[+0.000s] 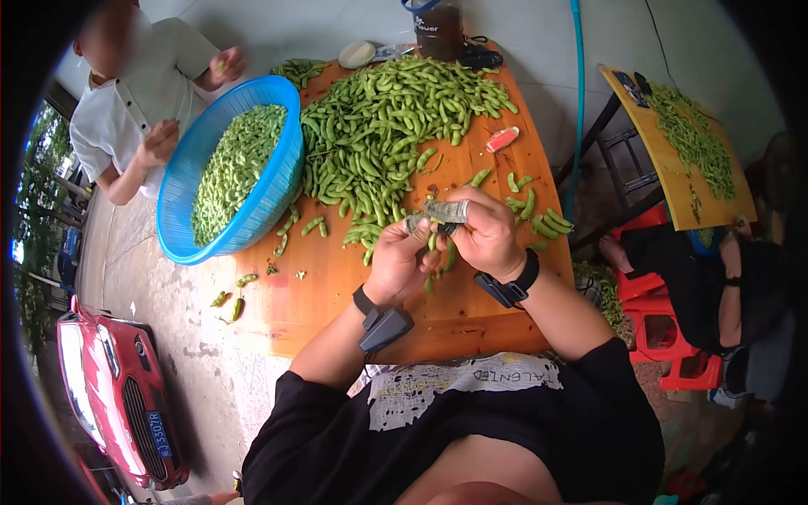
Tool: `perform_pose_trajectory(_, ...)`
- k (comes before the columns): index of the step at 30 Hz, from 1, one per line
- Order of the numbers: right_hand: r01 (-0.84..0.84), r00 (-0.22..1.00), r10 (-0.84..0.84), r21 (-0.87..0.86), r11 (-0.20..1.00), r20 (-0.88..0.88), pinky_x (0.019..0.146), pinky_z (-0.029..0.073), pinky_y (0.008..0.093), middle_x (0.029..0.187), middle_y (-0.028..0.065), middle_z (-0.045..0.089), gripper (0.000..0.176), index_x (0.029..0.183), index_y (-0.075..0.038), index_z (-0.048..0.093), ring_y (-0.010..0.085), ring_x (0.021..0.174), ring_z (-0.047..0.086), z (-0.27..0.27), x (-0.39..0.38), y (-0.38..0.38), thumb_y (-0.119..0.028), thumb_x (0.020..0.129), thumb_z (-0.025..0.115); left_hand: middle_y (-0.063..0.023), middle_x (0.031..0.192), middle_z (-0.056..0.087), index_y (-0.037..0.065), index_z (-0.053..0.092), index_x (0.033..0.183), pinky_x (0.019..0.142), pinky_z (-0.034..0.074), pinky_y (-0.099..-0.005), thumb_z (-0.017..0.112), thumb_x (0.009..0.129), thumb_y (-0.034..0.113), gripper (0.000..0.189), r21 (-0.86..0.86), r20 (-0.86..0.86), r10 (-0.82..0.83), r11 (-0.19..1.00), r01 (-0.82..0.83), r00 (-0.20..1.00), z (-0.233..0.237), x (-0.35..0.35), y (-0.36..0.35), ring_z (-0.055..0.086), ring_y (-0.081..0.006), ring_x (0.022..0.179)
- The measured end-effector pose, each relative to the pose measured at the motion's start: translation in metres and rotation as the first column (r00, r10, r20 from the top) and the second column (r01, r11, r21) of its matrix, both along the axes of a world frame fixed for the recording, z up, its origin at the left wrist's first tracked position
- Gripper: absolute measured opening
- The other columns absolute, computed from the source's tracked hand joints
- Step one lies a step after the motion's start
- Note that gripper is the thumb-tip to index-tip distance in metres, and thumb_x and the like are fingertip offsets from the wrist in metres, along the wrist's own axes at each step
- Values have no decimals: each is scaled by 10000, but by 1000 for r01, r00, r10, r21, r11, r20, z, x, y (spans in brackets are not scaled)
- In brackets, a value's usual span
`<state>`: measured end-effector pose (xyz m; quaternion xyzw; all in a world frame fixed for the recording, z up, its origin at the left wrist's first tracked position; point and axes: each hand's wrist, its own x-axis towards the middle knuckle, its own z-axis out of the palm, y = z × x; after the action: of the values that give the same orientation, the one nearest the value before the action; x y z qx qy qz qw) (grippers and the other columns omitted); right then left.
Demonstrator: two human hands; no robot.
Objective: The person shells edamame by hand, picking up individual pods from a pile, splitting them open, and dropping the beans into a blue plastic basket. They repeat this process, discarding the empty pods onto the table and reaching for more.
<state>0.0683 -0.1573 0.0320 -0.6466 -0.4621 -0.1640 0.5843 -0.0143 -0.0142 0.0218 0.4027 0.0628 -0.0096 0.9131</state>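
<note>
Over the near part of the wooden table [295, 316], my left hand [402, 257] and my right hand [486, 231] meet with fingers bent. Grey-white wrappings cover some fingers. Between the fingertips sits a green pod [433, 241], pinched by my left hand. A small black object [449, 228] shows at my right fingers; what it is, I cannot make out. Just beyond the hands spreads a large heap of green pods [370, 143], with several loose pods [551, 223] to the right of my right hand.
At the left edge, a blue basket [172, 198] holds shelled beans [244, 164]; a co-worker [147, 93] stands behind it. A red-and-white packet [502, 140] and a dark container [438, 32] are farther back. Another person sits at a second table [715, 206] on the right, near red stools [661, 324].
</note>
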Motion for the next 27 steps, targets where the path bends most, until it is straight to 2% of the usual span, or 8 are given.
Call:
perform_pose_trajectory(4, -42, 995, 45, 34, 999, -84, 574, 501, 303, 851, 108, 614, 196, 885, 36, 639, 229, 692, 631, 6, 0, 1, 159, 744, 582, -96, 804, 655, 18, 627, 943, 476, 413, -220, 528, 995, 143, 168, -53, 36, -20, 998, 21, 999, -2, 1, 0, 521, -111, 525)
perform_pose_trajectory(7, -91, 992, 90, -17, 996, -90, 591, 475, 308, 823, 123, 601, 192, 877, 42, 619, 241, 681, 608, 8, 9, -1, 164, 754, 534, -90, 793, 674, -9, 654, 996, 510, 495, -231, 597, 956, 116, 143, 261, 67, -58, 965, 38, 996, 6, 2, 6, 612, -111, 580)
perform_pose_trajectory(11, -113, 987, 99, -107, 988, -127, 640, 483, 289, 833, 116, 608, 139, 868, 47, 613, 219, 724, 608, 2, 7, -4, 139, 795, 537, -86, 742, 661, -38, 652, 941, 499, 486, -237, 577, 953, 106, 163, 485, 151, -74, 875, -9, 986, 0, 0, 10, 602, -123, 554)
perform_pose_trajectory(15, -127, 982, 111, -98, 987, -150, 636, 474, 291, 823, 111, 602, 127, 867, 47, 605, 218, 712, 594, 9, 4, -6, 129, 811, 526, -113, 728, 650, -49, 641, 915, 479, 456, -256, 462, 937, 75, 219, 341, 157, -39, 940, -17, 987, 2, -1, 6, 548, -137, 507)
perform_pose_trajectory(20, -119, 976, 105, -65, 991, -188, 636, 483, 269, 835, 106, 601, 140, 913, 46, 630, 203, 714, 606, 6, 3, 0, 111, 822, 546, -137, 764, 651, -44, 626, 896, 486, 459, -262, 461, 934, 73, 206, 246, 133, -19, 969, -14, 991, -7, 3, 9, 559, -156, 535)
perform_pose_trajectory(22, -117, 879, 112, 19, 993, -463, 632, 500, 247, 865, 101, 606, 179, 963, 48, 645, 188, 718, 627, 6, 0, 4, 107, 802, 591, -121, 767, 653, -45, 628, 886, 500, 474, -260, 463, 934, 60, 202, 157, 89, 26, 987, -40, 996, -7, 7, 6, 578, -149, 552)
perform_pose_trajectory(24, -96, 925, 102, 33, 995, -367, 631, 511, 244, 886, 100, 612, 201, 975, 50, 647, 182, 720, 635, 9, -7, 4, 106, 785, 615, -117, 799, 653, -36, 628, 901, 531, 507, -266, 471, 937, 62, 189, 52, 52, 184, 981, -187, 981, -6, 12, 5, 597, -148, 588)
perform_pose_trajectory(27, 4, 990, -14, -75, 997, -138, 630, 525, 257, 919, 102, 622, 234, 975, 51, 649, 190, 731, 648, 2, -6, 3, 102, 747, 660, -79, 840, 655, -1, 629, 946, 605, 548, -272, 479, 940, 71, 166, 16, -27, 183, 983, -183, 983, -9, 10, 10, 622, -137, 673)
